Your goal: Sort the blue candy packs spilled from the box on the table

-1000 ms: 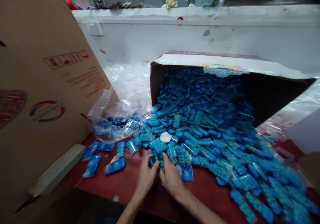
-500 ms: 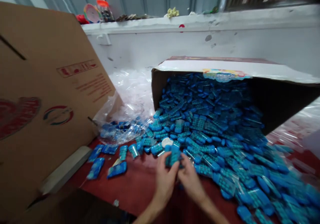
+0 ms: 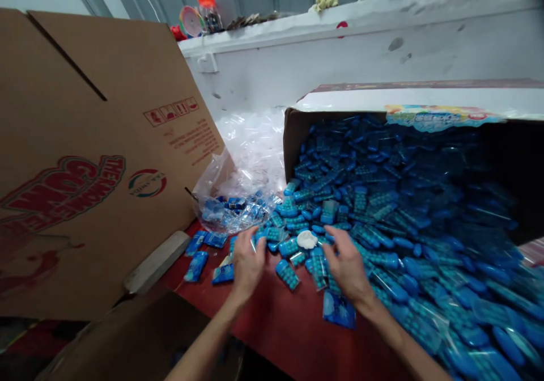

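My left hand (image 3: 247, 262) hovers at the left edge of the pile, fingers apart, beside small blue packets. My right hand (image 3: 346, 263) is over the pile's front edge with its fingers spread, near a round white piece (image 3: 306, 239). Between the hands, a blue-capped pack of teal pieces (image 3: 288, 274) lies on the red table (image 3: 272, 324). Another such pack (image 3: 318, 269) lies right beside my right hand. Below that hand is a flat blue packet (image 3: 339, 309). Many similar packs (image 3: 382, 199) spill out of a carton lying on its side.
The open carton (image 3: 293, 143) stands at the back right. A large brown box (image 3: 106, 126) fills the left, with a grey bar (image 3: 157, 261) at its foot. Clear plastic (image 3: 255, 143) and a bag of blue packets (image 3: 233, 208) lie between them. A ledge (image 3: 272, 32) runs behind.
My hands have moved apart and opened, and the pack they held together is no longer in them. A flat blue packet now shows below my right hand. The view has shifted.
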A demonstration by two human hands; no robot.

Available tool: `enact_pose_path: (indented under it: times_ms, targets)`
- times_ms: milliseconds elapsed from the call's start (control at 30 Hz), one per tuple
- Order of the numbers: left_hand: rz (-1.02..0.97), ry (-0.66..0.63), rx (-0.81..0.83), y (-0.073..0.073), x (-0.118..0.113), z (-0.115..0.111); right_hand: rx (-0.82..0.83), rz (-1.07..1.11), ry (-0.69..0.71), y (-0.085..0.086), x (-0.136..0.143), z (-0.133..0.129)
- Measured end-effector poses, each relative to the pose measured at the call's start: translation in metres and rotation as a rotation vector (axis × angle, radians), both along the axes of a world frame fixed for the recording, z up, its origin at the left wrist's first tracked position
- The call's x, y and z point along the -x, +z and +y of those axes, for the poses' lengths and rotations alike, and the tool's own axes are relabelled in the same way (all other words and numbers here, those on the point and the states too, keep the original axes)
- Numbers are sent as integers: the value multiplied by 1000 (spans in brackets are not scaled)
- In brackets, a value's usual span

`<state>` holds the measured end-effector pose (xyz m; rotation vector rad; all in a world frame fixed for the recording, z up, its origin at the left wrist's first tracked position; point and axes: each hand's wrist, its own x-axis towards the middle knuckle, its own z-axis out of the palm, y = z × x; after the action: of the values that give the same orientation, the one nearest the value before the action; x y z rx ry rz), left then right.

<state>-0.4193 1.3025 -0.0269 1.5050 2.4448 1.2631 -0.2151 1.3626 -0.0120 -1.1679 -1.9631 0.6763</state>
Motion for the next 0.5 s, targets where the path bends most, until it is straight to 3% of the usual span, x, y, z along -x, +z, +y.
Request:
enact_pose_path:
  times_ms: [100,167,233,367,500]
  targets:
    - [193,113,410,-19,57,-16,1,-329,289,-2,47,-31]
    - [202,42,629,-25,76,-16,18,-518,336,-6,77,-40]
    - [192,-59,737,-28,83,-12,-7,-607,326,-11,103,-39]
    - [155,-102,740,-30,80,-5,8,-623,332,-23,140,-20]
    - [-131,-129,551,-31,73,3,75,-577,396,-36,151,-8]
